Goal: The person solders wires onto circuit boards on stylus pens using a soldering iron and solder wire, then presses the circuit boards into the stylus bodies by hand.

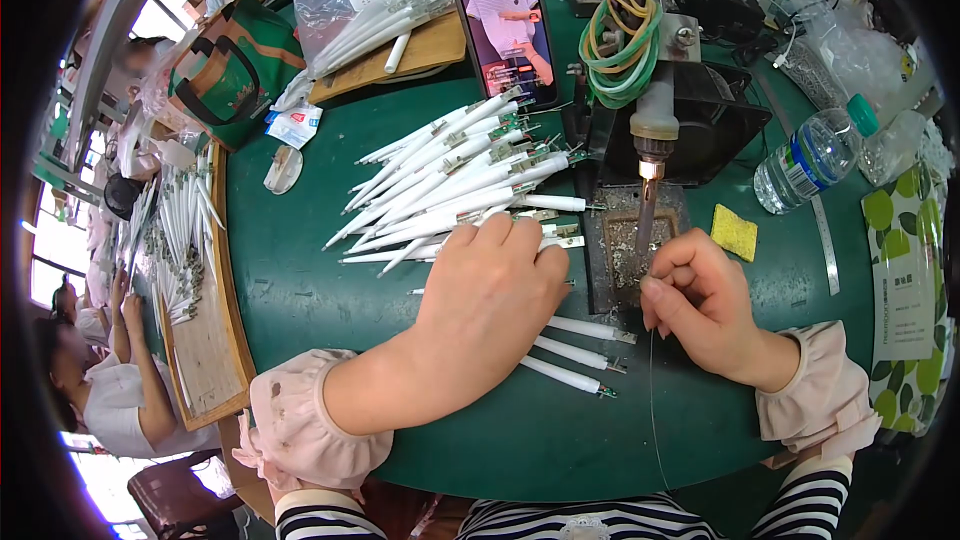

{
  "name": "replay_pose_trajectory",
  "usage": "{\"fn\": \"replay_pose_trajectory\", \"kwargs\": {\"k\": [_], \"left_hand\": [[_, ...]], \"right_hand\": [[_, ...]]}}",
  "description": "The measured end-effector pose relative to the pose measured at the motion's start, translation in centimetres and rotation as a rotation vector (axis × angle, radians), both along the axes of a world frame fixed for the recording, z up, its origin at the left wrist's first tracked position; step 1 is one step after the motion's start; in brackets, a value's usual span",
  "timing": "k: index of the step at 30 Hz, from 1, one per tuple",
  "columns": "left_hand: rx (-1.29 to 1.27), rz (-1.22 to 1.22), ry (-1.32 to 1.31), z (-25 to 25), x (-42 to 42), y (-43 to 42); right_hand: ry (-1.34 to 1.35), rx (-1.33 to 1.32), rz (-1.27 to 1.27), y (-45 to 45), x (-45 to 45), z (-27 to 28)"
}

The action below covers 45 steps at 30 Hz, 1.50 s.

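Note:
My left hand (495, 285) is closed, palm down, over a white stylus pen (416, 291). Only the pen's ends peek out on either side of the fingers. Just beyond it lies a heap of white stylus pens (440, 185) with small circuit boards at their right ends. Three more pens (570, 352) rest below the hand. My right hand (700, 305) pinches a thin solder wire (654, 410) that trails down towards the table edge. Its fingertips are close to the lower end of an upright soldering iron (650, 155), above a metal tray (682, 208) with solder crumbs.
A phone (508, 30) stands behind the heap. To the right are a yellow sponge (734, 232), a water bottle (805, 160) and a steel ruler (826, 245). At left, a wooden tray (235, 340) holds more pens, with other people beyond it.

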<state>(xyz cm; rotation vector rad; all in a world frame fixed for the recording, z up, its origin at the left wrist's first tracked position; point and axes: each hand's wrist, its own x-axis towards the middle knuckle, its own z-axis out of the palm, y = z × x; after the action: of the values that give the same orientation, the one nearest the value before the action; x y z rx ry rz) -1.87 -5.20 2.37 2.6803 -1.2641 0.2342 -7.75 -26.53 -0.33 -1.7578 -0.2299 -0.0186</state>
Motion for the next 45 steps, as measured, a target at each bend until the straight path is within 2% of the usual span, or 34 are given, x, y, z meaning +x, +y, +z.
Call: {"fn": "replay_pose_trajectory", "kwargs": {"k": [3,18,21,27,37,42,45], "left_hand": [[0.106,-0.003,0.006,-0.3,-0.2,0.2],[0.055,-0.053,0.051,-0.2,0.0,0.4],[-0.042,-0.051,0.086,0.1,0.2,0.3],[-0.238,-0.045,0.412,1.2,-0.3,0.0],[-0.24,-0.046,0.438,0.8,-0.2,-0.1],[-0.431,-0.095,0.66,2.1,-0.3,-0.2],[-0.425,-0.01,0.83,2.9,-0.9,-0.4]], "right_hand": [[-0.003,-0.006,0.005,0.0,0.0,0.1],[-0.002,0.017,0.006,0.1,-0.2,0.1],[-0.021,-0.015,0.011,0.0,-0.3,0.1],[-0.088,-0.066,0.014,0.2,-0.4,0.4],[-0.064,-0.075,0.032,0.1,-0.3,0.4],[0.001,0.089,-0.05,0.1,-0.4,1.0],[0.027,0.141,-0.02,-0.2,-0.6,1.2]]}}
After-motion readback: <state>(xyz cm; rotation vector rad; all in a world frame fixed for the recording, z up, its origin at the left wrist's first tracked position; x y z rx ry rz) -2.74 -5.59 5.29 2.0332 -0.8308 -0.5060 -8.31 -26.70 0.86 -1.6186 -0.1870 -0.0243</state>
